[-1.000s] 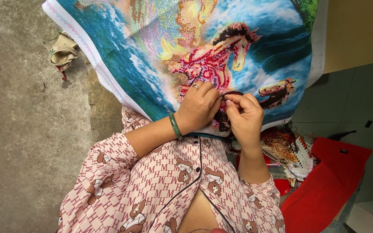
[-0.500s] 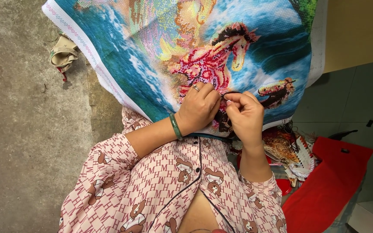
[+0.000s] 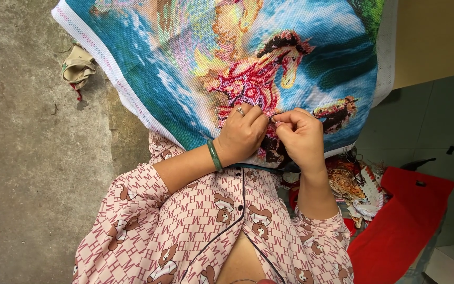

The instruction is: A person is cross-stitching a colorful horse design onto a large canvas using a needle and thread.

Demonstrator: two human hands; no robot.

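A rough grey concrete floor (image 3: 32, 173) takes up the whole left side, and over the person's lap spreads a big cross-stitch canvas (image 3: 185, 79) with a white woven border, worked in blue water and a red, pink and yellow horse. Below it is the pink pyjama shirt (image 3: 200, 226) printed with little brown bears, dark piping down the front. To the right a sheet of bright red cloth (image 3: 405, 226) lies on the ground, with a tangle of coloured embroidery threads (image 3: 348, 184) heaped just beside the person's right forearm. Further off on the concrete, near the canvas's left edge, sits a small crumpled beige rag (image 3: 77, 66). Both hands meet at the lower middle of the canvas, under the horse. The left hand (image 3: 243, 134), wearing a green bangle (image 3: 214, 155) at the wrist and a ring (image 3: 240, 111) on one finger, is curled loosely and rests on the fabric, pressing it flat. The right hand (image 3: 300, 134) is closed into a pinch, fingertips (image 3: 278, 122) tight together against the stitching, touching the left; whatever it pinches is too fine to make out
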